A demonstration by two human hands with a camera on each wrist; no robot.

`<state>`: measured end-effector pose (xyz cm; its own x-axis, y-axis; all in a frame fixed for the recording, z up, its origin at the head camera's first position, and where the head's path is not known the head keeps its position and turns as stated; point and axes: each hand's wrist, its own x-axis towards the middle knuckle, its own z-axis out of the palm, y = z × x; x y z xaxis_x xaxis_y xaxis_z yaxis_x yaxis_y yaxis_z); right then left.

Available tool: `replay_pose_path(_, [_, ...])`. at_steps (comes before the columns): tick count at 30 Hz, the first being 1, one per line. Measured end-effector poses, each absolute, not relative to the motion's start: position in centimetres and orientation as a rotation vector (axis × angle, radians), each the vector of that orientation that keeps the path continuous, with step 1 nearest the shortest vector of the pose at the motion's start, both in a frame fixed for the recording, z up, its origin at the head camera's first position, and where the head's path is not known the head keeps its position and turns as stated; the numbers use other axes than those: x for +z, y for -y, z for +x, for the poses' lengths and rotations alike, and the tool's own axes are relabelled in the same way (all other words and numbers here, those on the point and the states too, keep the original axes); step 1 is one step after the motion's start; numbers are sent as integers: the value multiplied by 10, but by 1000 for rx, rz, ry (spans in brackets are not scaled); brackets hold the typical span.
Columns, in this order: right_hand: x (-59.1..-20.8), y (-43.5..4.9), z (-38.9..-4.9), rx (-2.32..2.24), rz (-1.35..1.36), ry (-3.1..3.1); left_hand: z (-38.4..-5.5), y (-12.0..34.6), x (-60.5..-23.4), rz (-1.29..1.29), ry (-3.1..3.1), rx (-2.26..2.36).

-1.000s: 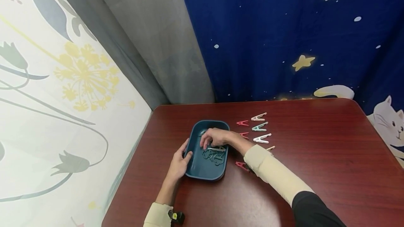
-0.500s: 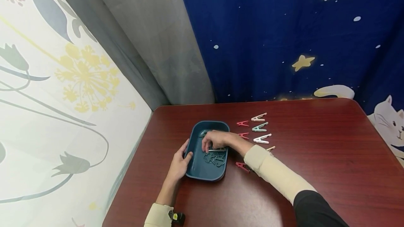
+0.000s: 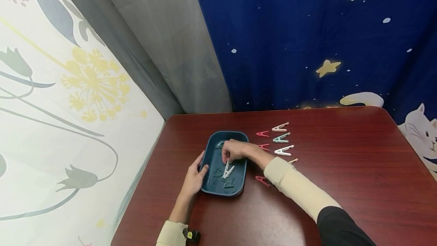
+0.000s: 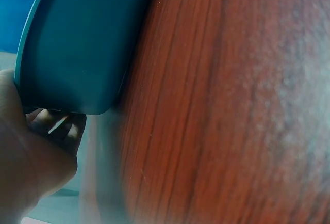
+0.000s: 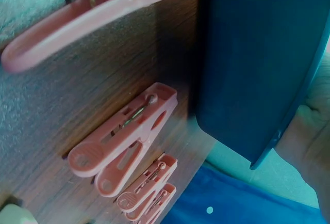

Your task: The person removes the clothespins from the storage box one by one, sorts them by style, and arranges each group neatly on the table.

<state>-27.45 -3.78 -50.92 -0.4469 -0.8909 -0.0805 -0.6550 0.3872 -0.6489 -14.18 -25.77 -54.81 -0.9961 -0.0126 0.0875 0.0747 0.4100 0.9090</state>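
My left hand (image 3: 194, 180) grips the left wall of a dark teal plastic tray (image 3: 207, 185), thumb over the rim and fingers outside. In the left wrist view, the same hand (image 4: 38, 154) holds the tray's wall (image 4: 77, 48). My right hand (image 3: 234, 151) reaches over the tray's right side and pinches a white clothespin (image 3: 227, 171) by one end, low inside the tray. Thin green outline shapes (image 3: 229, 187) lie below the clothespin in the tray. From the right wrist view, the hand (image 5: 309, 136) is partly hidden behind the tray wall.
Right of the tray, several clothespins lie spread on the dark red wooden table (image 3: 341, 155): a mint one (image 3: 281, 138), a white one (image 3: 284, 150), a red one (image 3: 262, 134) and others. The right forearm covers part of them. Curtains (image 3: 290, 48) hang behind the table.
The white clothespin has swung from lying flat under the right hand to hanging from its fingertips. The green shapes have slid apart toward the tray's near end. My left hand keeps its place.
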Motion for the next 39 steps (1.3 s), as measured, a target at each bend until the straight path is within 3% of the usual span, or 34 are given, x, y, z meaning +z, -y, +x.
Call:
replay_pose_path(24, [-500,22,-279,-1437,-1113,-1900,-141,258,-548,-67,2580,-1636])
replay_pose_path(39, [-486,-20,-276,-1660,-1020,-2202,-139,258,-547,-46,2599,-1634])
